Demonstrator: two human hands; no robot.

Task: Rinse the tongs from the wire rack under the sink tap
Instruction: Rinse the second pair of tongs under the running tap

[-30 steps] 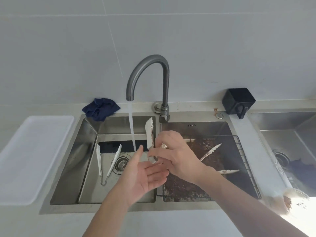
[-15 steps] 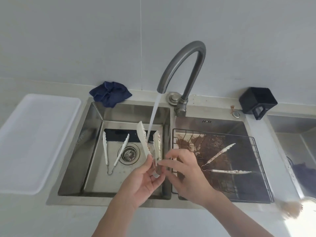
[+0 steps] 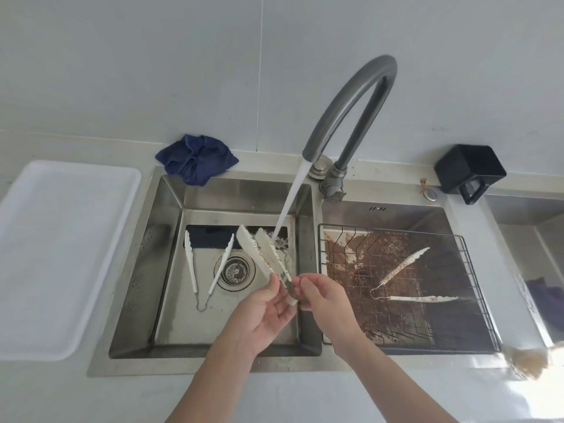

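Held item: white scalloped-edge plastic tongs with a metal hinge end (image 3: 266,254), held over the left steel sink basin (image 3: 171,300), a little right of the round drain (image 3: 235,271).
Long axis: we read it running from the hinge at 5 o'clock, by the hands, up to the two blade tips at 11 o'clock, under the water.
Water: the stream (image 3: 288,206) from the grey curved tap (image 3: 354,111) lands on the right-hand blade near its tip; spray shows there.
Left hand (image 3: 264,312): palm up, thumb and fingertips pinching the lower part of the tongs from the 7 o'clock side.
Right hand (image 3: 323,300): fingers curled, pinching the hinge end from the 4 o'clock side.
Relation to grip: the soiled blades lie up and to the left of both hands, at 11 o'clock; both hands sit at the hinge, about equally near.
Blades: parted at the tips, reddish residue along one toothed edge.
Judgement: rinse in progress; turning the tongs about the long axis would likely bring the left blade under the stream.
Other tongs: one clean-looking white pair (image 3: 207,270) lies on the basin floor at 9 o'clock of the drain; one soiled pair (image 3: 409,285) rests on the black wire rack (image 3: 476,288) over the right basin.
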